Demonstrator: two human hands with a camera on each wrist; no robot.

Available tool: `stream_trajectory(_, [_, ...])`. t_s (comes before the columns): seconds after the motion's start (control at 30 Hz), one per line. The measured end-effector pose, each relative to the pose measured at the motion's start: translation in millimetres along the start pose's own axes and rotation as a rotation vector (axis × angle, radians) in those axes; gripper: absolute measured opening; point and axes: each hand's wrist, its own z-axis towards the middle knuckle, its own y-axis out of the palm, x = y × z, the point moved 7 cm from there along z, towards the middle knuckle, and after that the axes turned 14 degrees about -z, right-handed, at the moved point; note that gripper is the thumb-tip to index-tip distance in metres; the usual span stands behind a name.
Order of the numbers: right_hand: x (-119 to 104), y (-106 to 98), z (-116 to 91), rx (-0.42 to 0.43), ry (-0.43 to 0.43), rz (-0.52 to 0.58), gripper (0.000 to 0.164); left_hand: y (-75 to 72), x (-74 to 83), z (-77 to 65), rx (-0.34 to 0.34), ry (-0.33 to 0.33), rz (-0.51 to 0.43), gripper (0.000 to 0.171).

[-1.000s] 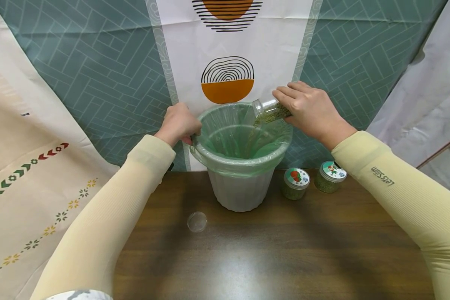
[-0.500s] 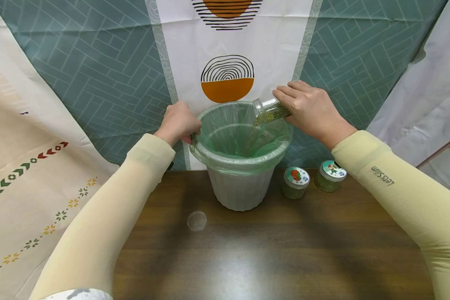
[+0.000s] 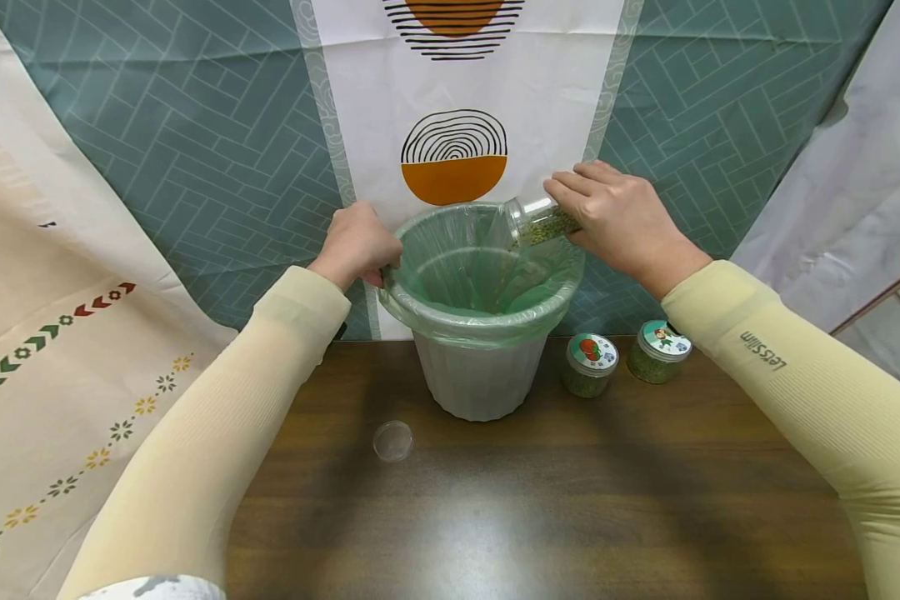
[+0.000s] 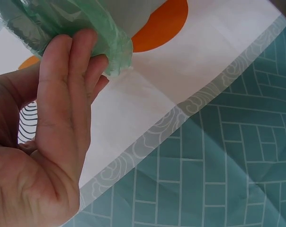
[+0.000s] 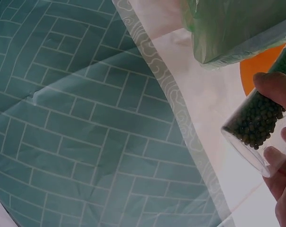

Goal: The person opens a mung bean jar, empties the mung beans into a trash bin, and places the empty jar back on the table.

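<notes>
A pale trash can (image 3: 474, 375) with a green plastic liner (image 3: 450, 287) folded over its rim stands at the back of the table. At its left rim, my left hand (image 3: 362, 243) grips the edge through the liner; the left wrist view shows my fingers (image 4: 69, 90) bent against the green plastic. My right hand (image 3: 621, 215) holds a clear jar (image 3: 543, 223) tilted, its uncapped mouth over the can's right side. Green beans, likely mung beans (image 5: 256, 120), lie along the lower side of the jar. Inside the can, the bottom is hidden from view.
Two lidded jars of green contents stand right of the can, one with a tomato label (image 3: 591, 365) and one farther right (image 3: 658, 352). A clear round lid (image 3: 393, 441) lies on the brown table (image 3: 570, 500). A patterned cloth (image 3: 217, 125) hangs close behind.
Both hands and the tilted jar keep nearly the same place. The beans at the jar's mouth have thinned, and the falling stream is fainter than before.
</notes>
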Motion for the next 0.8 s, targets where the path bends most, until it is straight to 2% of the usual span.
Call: stream_trajectory(0.8, [-0.7,0.1,0.1,0.014,-0.004,-0.002,0.073,-0.7,-0.6,0.7,0.006,-0.002,-0.001,0.012])
